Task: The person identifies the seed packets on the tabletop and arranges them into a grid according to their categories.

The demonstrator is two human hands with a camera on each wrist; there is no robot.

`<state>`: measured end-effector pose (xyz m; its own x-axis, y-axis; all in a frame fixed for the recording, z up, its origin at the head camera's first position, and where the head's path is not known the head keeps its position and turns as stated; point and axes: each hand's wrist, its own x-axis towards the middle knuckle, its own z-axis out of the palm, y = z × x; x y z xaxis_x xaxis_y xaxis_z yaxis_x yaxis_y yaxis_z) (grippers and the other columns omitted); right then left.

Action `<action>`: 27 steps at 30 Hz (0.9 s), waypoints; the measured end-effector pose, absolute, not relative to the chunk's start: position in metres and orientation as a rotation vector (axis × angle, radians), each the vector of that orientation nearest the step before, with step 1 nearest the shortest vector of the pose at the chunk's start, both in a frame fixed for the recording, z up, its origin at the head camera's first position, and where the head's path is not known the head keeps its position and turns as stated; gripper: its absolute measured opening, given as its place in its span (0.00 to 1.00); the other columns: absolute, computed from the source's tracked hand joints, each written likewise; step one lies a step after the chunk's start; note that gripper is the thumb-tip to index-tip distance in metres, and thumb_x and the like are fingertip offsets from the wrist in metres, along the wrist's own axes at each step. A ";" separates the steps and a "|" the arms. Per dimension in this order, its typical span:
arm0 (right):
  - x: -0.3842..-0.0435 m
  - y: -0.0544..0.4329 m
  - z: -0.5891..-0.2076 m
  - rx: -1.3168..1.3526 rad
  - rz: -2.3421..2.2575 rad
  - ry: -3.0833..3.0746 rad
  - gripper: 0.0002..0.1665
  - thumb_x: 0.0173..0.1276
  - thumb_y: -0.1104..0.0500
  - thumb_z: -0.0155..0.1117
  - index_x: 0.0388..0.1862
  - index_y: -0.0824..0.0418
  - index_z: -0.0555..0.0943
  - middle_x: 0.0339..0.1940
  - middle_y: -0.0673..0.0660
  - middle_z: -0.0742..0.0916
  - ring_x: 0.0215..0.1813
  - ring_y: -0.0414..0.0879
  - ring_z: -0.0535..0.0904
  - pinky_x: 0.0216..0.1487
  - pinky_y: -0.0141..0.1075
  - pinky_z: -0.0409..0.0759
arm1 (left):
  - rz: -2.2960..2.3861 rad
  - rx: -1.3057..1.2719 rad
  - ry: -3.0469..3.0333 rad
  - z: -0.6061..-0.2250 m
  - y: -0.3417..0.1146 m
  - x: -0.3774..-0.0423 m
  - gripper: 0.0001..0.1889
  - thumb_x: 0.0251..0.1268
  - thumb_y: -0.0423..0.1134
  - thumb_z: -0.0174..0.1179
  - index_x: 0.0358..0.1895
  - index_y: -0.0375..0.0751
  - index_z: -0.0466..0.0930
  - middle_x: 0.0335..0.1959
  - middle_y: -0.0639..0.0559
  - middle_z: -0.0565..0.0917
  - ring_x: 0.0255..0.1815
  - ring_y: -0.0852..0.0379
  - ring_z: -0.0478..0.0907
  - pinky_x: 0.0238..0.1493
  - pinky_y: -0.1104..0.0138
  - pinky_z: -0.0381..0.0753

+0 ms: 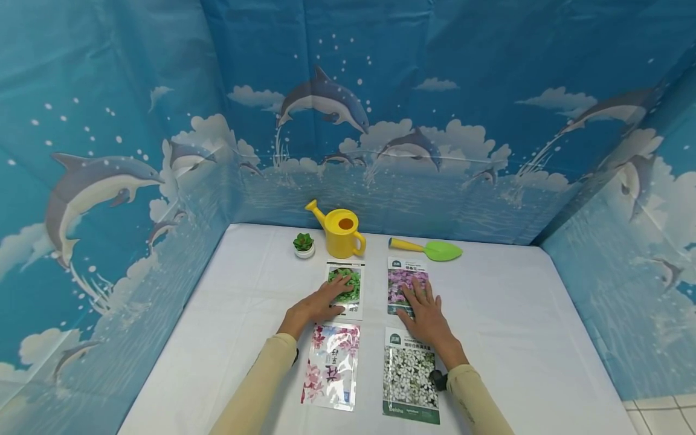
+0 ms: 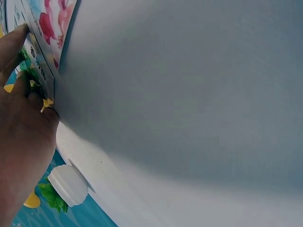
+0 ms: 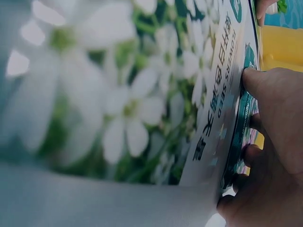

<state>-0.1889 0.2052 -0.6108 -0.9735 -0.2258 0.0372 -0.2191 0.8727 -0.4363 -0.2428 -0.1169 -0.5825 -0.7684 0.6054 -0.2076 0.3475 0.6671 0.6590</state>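
My left hand (image 1: pixel 322 302) rests with spread fingers on a seed packet with green leaves (image 1: pixel 353 310). My right hand (image 1: pixel 429 320) lies spread over the lower right of a seed packet with purple-pink flowers (image 1: pixel 399 279). Nearer to me, below the left hand, is a packet printed with pink blossoms (image 1: pixel 330 365). A white-flower seed packet (image 1: pixel 408 377) lies below the right hand and fills much of the right wrist view. In the left wrist view, the left fingers (image 2: pixel 21 35) touch the leafy packet beside the pink-blossom one.
At the back of the white-covered table (image 1: pixel 505 314) stand a yellow watering can (image 1: pixel 338 240) and a small potted succulent (image 1: pixel 304 244). A toy trowel with a green blade (image 1: pixel 443 250) lies to their right. Dolphin-print curtains (image 1: pixel 402 199) border the table's back and sides.
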 end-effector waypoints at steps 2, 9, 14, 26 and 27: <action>-0.189 0.203 -0.610 -0.368 -0.703 3.025 0.43 0.82 0.50 0.65 0.87 0.64 0.62 0.89 0.70 0.56 0.87 0.76 0.43 0.80 0.78 0.44 | 0.856 0.753 2.470 -0.583 -0.117 -0.243 0.31 0.84 0.39 0.59 0.85 0.47 0.64 0.91 0.50 0.48 0.91 0.43 0.38 0.87 0.40 0.50; -0.187 0.197 -0.607 -0.381 -0.719 3.025 0.42 0.82 0.50 0.65 0.86 0.65 0.63 0.88 0.72 0.57 0.87 0.76 0.44 0.79 0.79 0.46 | 0.883 0.798 2.456 -0.583 -0.117 -0.244 0.31 0.83 0.36 0.59 0.84 0.41 0.64 0.91 0.44 0.48 0.91 0.40 0.38 0.88 0.42 0.43; -0.184 0.194 -0.607 -0.410 -0.732 3.029 0.42 0.81 0.51 0.66 0.86 0.65 0.64 0.88 0.72 0.58 0.87 0.77 0.45 0.78 0.80 0.47 | 0.844 0.800 2.468 -0.584 -0.117 -0.245 0.32 0.84 0.37 0.59 0.85 0.44 0.63 0.91 0.47 0.48 0.91 0.42 0.38 0.89 0.45 0.42; -0.183 0.187 -0.611 -0.388 -0.705 3.030 0.43 0.82 0.49 0.65 0.87 0.63 0.62 0.89 0.69 0.56 0.87 0.76 0.43 0.79 0.79 0.45 | 0.837 0.800 2.492 -0.587 -0.116 -0.246 0.31 0.84 0.38 0.58 0.85 0.46 0.64 0.91 0.49 0.48 0.92 0.45 0.39 0.89 0.49 0.40; -0.183 0.187 -0.611 -0.389 -0.710 3.031 0.43 0.82 0.49 0.65 0.87 0.64 0.62 0.89 0.69 0.56 0.87 0.76 0.43 0.79 0.79 0.45 | 0.837 0.798 2.492 -0.587 -0.116 -0.246 0.31 0.84 0.38 0.58 0.85 0.46 0.64 0.91 0.49 0.48 0.91 0.45 0.39 0.89 0.49 0.40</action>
